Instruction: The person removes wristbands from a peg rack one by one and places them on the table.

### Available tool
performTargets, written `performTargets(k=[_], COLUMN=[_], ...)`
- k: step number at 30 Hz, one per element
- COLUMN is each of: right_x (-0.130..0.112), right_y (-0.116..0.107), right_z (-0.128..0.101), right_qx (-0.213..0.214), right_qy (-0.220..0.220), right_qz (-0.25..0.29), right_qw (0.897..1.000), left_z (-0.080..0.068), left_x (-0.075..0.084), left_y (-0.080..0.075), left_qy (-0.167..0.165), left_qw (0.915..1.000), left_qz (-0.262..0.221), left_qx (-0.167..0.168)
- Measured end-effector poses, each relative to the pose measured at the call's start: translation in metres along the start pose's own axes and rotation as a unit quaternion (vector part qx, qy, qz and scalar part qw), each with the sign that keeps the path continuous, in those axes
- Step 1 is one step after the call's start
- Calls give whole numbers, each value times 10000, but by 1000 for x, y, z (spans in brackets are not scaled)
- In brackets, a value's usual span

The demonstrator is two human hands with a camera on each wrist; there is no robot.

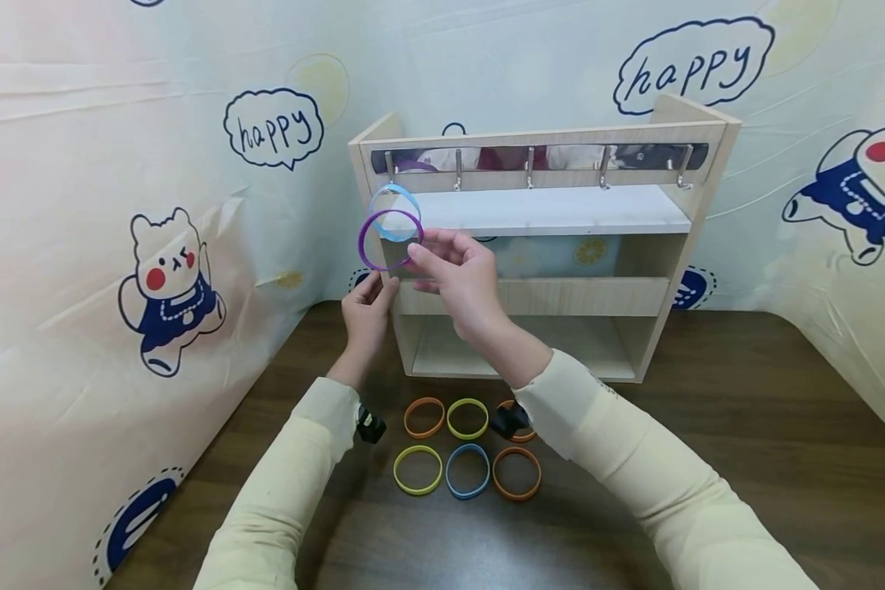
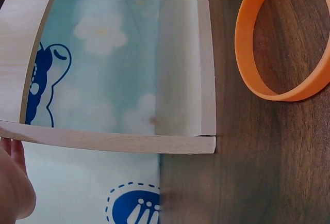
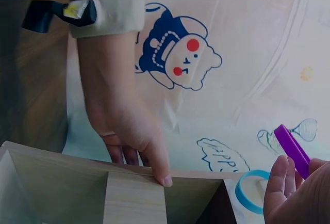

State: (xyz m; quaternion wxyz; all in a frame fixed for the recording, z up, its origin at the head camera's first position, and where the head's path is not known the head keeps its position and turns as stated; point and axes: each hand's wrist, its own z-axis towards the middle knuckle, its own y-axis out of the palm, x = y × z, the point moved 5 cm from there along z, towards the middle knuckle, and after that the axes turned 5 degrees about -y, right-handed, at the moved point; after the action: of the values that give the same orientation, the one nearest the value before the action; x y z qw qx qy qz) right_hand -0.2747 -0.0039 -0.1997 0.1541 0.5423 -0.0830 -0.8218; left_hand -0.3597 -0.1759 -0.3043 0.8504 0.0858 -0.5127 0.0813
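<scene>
A thin purple wristband (image 1: 361,244) is pinched between the thumb and fingers of my right hand (image 1: 466,283), in front of the upper left of a small wooden shelf (image 1: 534,297). Close behind it, a light blue wristband (image 3: 241,195) hangs from the leftmost metal hook. My left hand (image 1: 366,315) grips the shelf's left side panel. In the right wrist view, its thumb lies on the panel's front edge and the fingers reach along the outside, partly hidden.
Several wristbands lie in two rows on the dark wooden table (image 1: 745,426), among them an orange one (image 2: 245,43), a yellow-green one (image 1: 396,471) and a blue one (image 1: 449,475). My right sleeve partly covers one. Further hooks (image 1: 529,168) line the top rail. A printed cloth (image 1: 265,229) surrounds the table.
</scene>
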Motion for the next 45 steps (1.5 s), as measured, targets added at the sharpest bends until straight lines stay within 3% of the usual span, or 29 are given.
performTargets(k=[8,15,31,45], right_x=[17,30,49,62], right_y=[-20,-44,-94,-129], right_z=[-10,-22,-39,-58], right_qx=[-282,-323,-406,-649], right_qy=[199,526,784,1049], right_qz=[7,-253,-725,-1088], right_qw=[9994,9978,9935,9864], left_z=[1,2,2,0], left_x=[1,1,3,-1], left_y=[1,3,1,1], left_qy=[40,-60,-154,-118], left_qw=[9998,9988,9998,9998], left_qz=[-98,-477,-110,-62], left_qx=[159,-6,-96,-158])
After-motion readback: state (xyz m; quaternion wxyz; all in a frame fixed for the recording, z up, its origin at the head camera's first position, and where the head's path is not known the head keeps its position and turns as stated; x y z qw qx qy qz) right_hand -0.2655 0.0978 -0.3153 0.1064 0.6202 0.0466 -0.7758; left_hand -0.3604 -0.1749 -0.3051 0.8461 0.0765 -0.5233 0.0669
